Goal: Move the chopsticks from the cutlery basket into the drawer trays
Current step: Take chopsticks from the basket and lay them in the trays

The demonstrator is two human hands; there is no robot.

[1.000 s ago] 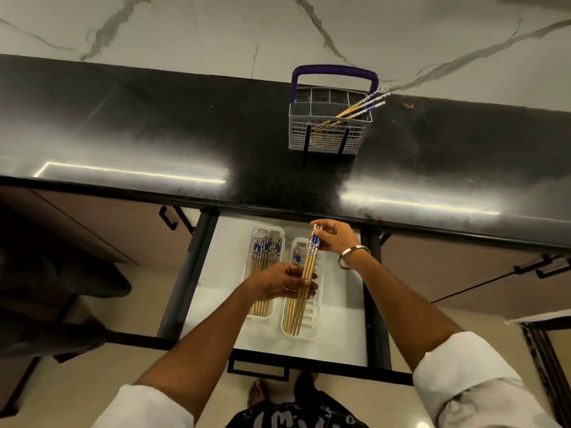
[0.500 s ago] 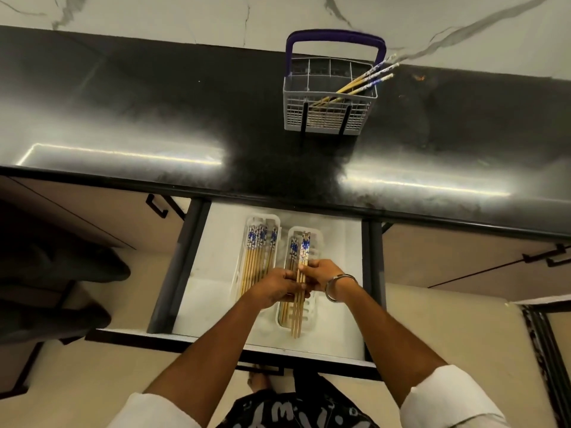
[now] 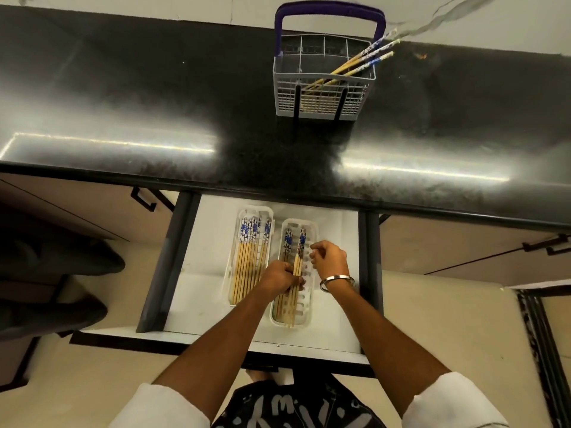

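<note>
Bamboo chopsticks [image 3: 295,274] with blue-patterned tops are held as a small bundle by the left hand [image 3: 279,277], whose grip curls round their middle; their lower ends reach past the near end of the right tray [image 3: 310,307] in the open drawer [image 3: 204,273]. The right hand [image 3: 329,259] hovers just beside the bundle over the same tray, fingers loosely curled and holding nothing, a metal bangle [image 3: 336,281] on its wrist. The left tray [image 3: 234,267] holds a row of chopsticks lying flat. On the black worktop [image 3: 154,103] stands the cutlery basket [image 3: 323,88] with a purple handle, a few chopsticks leaning out of its right corner.
</note>
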